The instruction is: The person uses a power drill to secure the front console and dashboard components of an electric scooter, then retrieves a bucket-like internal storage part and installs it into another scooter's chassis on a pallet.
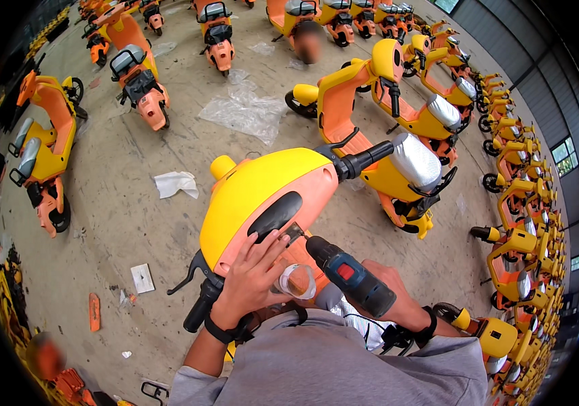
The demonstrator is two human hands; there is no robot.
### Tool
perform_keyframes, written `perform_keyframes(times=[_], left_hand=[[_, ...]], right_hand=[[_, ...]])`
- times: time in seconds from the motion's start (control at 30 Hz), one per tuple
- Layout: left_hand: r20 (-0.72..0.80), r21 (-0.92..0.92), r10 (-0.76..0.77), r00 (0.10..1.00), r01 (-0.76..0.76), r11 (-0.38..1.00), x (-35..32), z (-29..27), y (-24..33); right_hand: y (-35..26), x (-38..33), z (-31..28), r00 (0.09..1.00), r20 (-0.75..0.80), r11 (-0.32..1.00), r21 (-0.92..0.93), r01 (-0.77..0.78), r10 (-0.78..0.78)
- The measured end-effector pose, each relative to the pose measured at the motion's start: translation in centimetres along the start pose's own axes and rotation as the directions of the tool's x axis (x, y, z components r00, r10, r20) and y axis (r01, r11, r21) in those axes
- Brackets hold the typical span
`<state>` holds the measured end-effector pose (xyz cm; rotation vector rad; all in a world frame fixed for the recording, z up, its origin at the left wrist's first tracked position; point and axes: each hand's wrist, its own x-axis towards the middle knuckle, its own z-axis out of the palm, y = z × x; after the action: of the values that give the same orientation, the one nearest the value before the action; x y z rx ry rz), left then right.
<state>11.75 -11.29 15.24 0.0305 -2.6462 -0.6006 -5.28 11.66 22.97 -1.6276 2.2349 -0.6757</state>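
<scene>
My right hand (pixel 387 287) grips a dark blue and black cordless drill (pixel 357 274) with a red patch on its body. The drill's tip points at a small dark piece (pixel 294 233) on the orange face of a scooter's yellow handlebar cover (pixel 255 186). Stretched out over that face, my left hand (pixel 252 281) has its fingertips beside the small piece, below a black oval panel (pixel 274 215). Next to its thumb is a clear plastic cup (pixel 297 281); whether the thumb holds it I cannot tell. The drill bit's contact point is too small to make out.
Black handlebar grips (pixel 367 160) and a brake lever (pixel 188 274) stick out on both sides. Another yellow-orange scooter (pixel 343 101) stands close ahead to the right. Plastic sheeting (pixel 245 115), white paper (pixel 175 184) and an orange strip (pixel 94 311) lie on the concrete floor.
</scene>
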Motion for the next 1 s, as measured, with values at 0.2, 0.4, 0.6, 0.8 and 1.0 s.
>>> perform_keyframes(times=[0.2, 0.4, 0.6, 0.8, 1.0], left_hand=[[-0.011, -0.004, 0.004, 1.0, -0.004, 1.0, 0.0, 0.2, 0.0], [-0.007, -0.008, -0.003, 1.0, 0.003, 1.0, 0.0, 0.1, 0.1], [-0.027, -0.017, 0.004, 1.0, -0.005, 1.0, 0.1, -0.3, 0.1], [-0.035, 0.009, 0.007, 0.999, -0.007, 1.0, 0.1, -0.1, 0.3], [-0.044, 0.001, -0.003, 0.999, 0.003, 1.0, 0.1, 0.0, 0.4]], right_hand=[[0.1, -0.2, -0.1, 1.0, 0.001, 1.0, 0.028, -0.003, 0.003], [0.5, -0.6, 0.3, 1.0, -0.018, 0.998, 0.062, -0.006, 0.007], [0.4, -0.7, 0.4, 0.998, -0.058, 0.991, 0.125, 0.04, -0.033], [0.9, -1.2, 0.7, 0.998, -0.061, 0.992, 0.125, -0.016, 0.023], [1.7, -1.3, 1.1, 0.998, -0.068, 0.994, 0.108, 0.014, -0.007]])
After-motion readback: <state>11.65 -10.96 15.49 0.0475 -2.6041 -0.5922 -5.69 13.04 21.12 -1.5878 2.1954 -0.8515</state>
